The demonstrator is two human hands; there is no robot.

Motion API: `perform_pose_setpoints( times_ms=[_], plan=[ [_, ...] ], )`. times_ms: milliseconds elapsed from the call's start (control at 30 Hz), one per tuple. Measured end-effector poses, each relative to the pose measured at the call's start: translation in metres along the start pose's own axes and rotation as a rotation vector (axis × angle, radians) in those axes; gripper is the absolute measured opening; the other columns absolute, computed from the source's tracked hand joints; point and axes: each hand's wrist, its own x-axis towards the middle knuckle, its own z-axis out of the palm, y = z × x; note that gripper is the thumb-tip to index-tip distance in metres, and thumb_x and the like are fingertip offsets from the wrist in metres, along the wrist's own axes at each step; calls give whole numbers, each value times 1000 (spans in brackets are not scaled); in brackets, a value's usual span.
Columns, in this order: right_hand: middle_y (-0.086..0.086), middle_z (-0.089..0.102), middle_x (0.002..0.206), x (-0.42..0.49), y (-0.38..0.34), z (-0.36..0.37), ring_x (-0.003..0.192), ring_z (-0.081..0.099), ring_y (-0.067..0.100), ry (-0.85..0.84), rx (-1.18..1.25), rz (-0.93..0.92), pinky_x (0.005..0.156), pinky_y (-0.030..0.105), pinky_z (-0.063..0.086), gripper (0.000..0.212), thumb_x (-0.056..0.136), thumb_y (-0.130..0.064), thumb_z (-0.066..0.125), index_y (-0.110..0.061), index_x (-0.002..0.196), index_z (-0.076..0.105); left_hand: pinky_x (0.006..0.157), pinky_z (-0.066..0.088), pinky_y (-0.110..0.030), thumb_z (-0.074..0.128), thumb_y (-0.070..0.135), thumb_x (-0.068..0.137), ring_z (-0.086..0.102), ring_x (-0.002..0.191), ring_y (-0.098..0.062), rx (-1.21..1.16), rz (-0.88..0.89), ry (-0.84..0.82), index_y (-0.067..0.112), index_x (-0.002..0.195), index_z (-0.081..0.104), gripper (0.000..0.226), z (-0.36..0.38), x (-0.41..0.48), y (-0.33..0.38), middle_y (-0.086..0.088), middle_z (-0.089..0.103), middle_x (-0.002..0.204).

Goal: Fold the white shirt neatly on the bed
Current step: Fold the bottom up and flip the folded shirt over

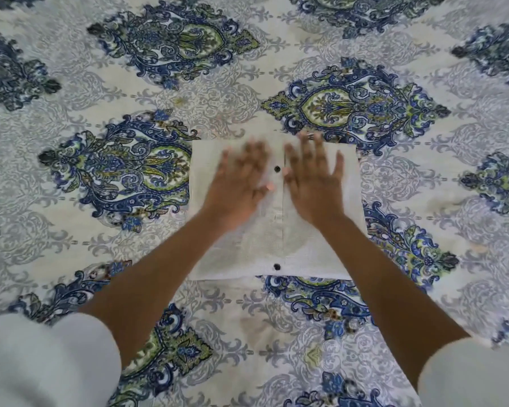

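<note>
The white shirt point(206, 160) lies as a compact folded rectangle in the middle of the bed, its button placket running down the centre with two dark buttons showing. My left hand point(241, 183) lies flat on the shirt's left half, fingers spread and blurred. On the right half my right hand point(315, 177) is spread flat too, a ring on one finger. Both palms face down on the cloth and neither hand grips anything.
The bed is covered by a bedsheet point(394, 201) printed with blue and green paisley medallions on pale grey, filling the whole view. My white sleeves show at the bottom corners.
</note>
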Motion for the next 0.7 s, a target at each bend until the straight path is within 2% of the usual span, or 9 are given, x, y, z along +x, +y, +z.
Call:
perform_pose_setpoints(
  times_ms=[67, 133, 267, 333, 400, 467, 533, 600, 700],
  plan=[
    [-5, -2, 160, -13, -1, 13, 147, -1, 21, -65, -21, -17, 114, 54, 1, 60, 90, -47, -2, -35, 149, 2, 117, -12, -42, 5, 47, 97, -22, 142, -15, 11, 38, -58, 16, 149, -10, 63, 16, -13, 18, -1, -19, 156],
    [-6, -2, 160, -10, 10, 20, 147, 0, 19, -71, -3, 55, 114, 53, 0, 53, 95, -48, 5, -41, 147, 2, 117, -10, -42, 6, 45, 98, -20, 142, -13, 22, -33, -37, 15, 150, -6, 61, 25, -14, 16, 1, -15, 158],
    [1, -7, 160, -18, 3, 14, 147, -6, 20, -66, 61, 206, 114, 55, -4, 54, 99, -43, 14, -33, 149, -2, 116, -14, -43, 0, 48, 95, -23, 141, -15, -90, -214, -43, 18, 147, -16, 62, 23, -30, 21, 4, -28, 151],
    [6, 3, 159, -53, -13, 19, 147, 4, 22, -42, 70, 137, 113, 57, 4, 58, 95, -43, 12, -25, 150, 7, 116, -13, -42, -5, 49, 94, -18, 142, -15, -99, -133, -31, 20, 147, -15, 61, 30, -59, 34, 2, -21, 154],
    [3, 17, 158, -94, -19, 24, 145, 18, 24, -62, 69, 62, 112, 57, 13, 57, 94, -43, 17, -24, 149, 21, 117, -5, -43, -5, 48, 96, -8, 145, -16, -32, -48, -45, 19, 150, -3, 61, 37, -88, 37, 1, -4, 159],
    [0, 6, 159, -117, -1, 29, 147, 9, 22, -78, 21, 114, 115, 54, 4, 59, 95, -49, 14, -29, 150, 11, 117, -5, -43, -3, 48, 96, -7, 146, -18, 2, -109, -44, 19, 150, 0, 62, 39, -103, 31, 0, -4, 159],
    [0, -9, 159, -117, 14, 20, 147, -5, 23, -107, 113, 357, 114, 50, -5, 64, 95, -56, 14, -28, 150, -3, 116, -14, -40, -3, 50, 93, -17, 143, -18, -60, -196, -51, 20, 148, -9, 63, 30, -104, 26, 1, -16, 156],
    [7, 2, 159, -109, 22, 5, 145, 4, 30, -33, 369, 605, 115, 50, 5, 71, 95, -53, 35, -19, 151, 7, 116, -16, -35, -3, 50, 90, -22, 141, -16, -201, -165, -49, 22, 144, -14, 62, 19, -97, 32, 4, -21, 152],
    [15, 39, 140, -94, 34, -12, 128, 38, 33, 23, 718, 691, 103, 46, 35, 66, 86, -44, 59, -9, 139, 38, 118, -8, -38, 6, 46, 94, -18, 141, -12, -297, -16, -74, 24, 145, -9, 57, 15, -82, 46, 7, -16, 153]
  ],
)
